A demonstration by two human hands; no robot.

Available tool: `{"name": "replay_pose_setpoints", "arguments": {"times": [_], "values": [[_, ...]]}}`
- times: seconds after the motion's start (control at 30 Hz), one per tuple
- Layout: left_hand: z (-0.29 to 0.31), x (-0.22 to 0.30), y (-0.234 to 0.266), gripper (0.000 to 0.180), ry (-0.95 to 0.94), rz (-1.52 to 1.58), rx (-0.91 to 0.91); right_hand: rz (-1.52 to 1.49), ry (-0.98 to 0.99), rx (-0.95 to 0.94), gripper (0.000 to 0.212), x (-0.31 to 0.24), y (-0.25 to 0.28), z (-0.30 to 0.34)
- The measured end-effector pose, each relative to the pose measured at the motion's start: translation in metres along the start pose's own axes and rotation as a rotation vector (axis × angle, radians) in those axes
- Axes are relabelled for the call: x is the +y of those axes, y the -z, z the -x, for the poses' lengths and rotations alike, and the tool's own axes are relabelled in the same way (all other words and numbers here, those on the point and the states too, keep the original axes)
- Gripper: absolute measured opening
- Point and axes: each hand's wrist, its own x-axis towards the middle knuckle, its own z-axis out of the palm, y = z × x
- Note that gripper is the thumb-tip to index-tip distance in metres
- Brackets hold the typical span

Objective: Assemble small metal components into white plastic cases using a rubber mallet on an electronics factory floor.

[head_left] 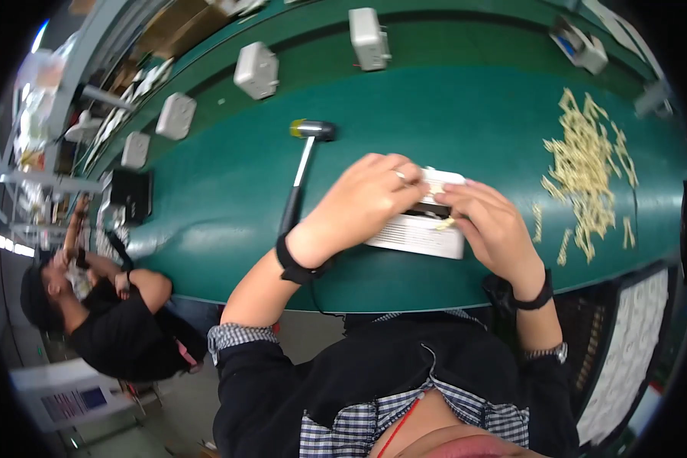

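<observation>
In front of me a white plastic housing [422,236] with a ribbed face stands open above the green bench. My left hand [374,195] is closed around its upper left side, a ring on one finger. Bent fingers of my right hand [490,223] press at the upper white part [439,180] of the housing. A short cream twisted strip [445,224] pokes out from under those right fingers, over the dark gap between the two white parts. The inside of the housing is mostly hidden by my fingers.
Cream twisted strips [584,172] lie heaped at the right. A mallet [301,164] with a yellow-and-black head rests left of my hands. White boxy units [256,70] line the far side. A co-worker [122,320] in black sits at the left.
</observation>
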Motion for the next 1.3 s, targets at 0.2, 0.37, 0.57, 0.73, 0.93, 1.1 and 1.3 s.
{"name": "replay_pose_setpoints", "arguments": {"times": [0.2,0.37,0.57,0.73,0.93,1.1,1.3], "values": [[0.033,-0.014,-0.006,0.036,-0.038,0.446,-0.066,0.115,-0.192,-0.076,0.041,-0.017,-0.003,0.01],[0.066,-0.009,-0.018,0.04,0.106,0.658,0.046,0.081,-0.221,-0.046,0.016,-0.004,-0.014,0.004],[0.051,0.016,-0.01,0.05,0.235,0.385,0.168,-0.003,-0.083,0.003,0.007,0.0,0.008,-0.025],[0.034,0.051,0.018,0.052,0.23,0.469,0.387,-0.585,-0.316,0.145,0.012,-0.034,-0.013,-0.036],[0.012,0.058,0.001,0.036,0.276,0.267,0.554,-0.775,-0.384,0.204,0.012,-0.025,-0.017,-0.018],[0.025,0.054,0.01,0.026,0.24,0.231,0.445,-0.328,-0.226,0.138,0.029,-0.02,0.0,-0.003],[0.046,0.051,-0.006,0.028,0.119,0.212,0.195,-0.281,-0.234,-0.054,0.047,-0.003,-0.008,0.027]]}}
